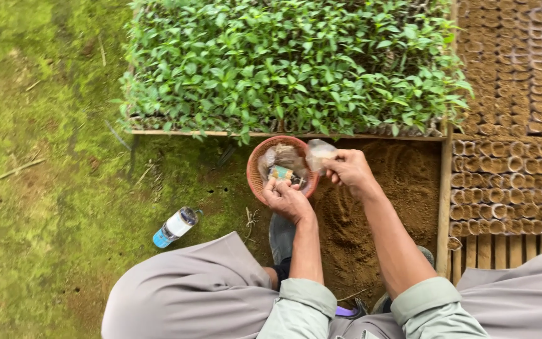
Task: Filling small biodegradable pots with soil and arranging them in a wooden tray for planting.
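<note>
A small clear plastic bag [318,152] was pinched between the fingertips of the person's right hand [349,172], held just above the far rim of a round reddish woven basket [253,171]. The left hand [286,199] rested at the near rim of that basket, its fingers curled down among the contents; whether it gripped anything could not be told. Inside the basket lay crumpled plastic bags [283,157] and a small colourful packet [280,172]. The basket sat on bare brown soil [377,213] directly beneath both hands. Just beyond the hands stood a dense bed of green seedlings [290,63], edged by a wooden strip. To the right of the right hand, past a wooden rail [445,201], rows of small soil-filled nursery pots [509,182] were packed tight together. Well to the left of the left hand, a plastic bottle with a blue cap [174,227] lay on its side on mossy ground [39,157]. The person's grey trousers and pale green sleeves filled the foreground.
</note>
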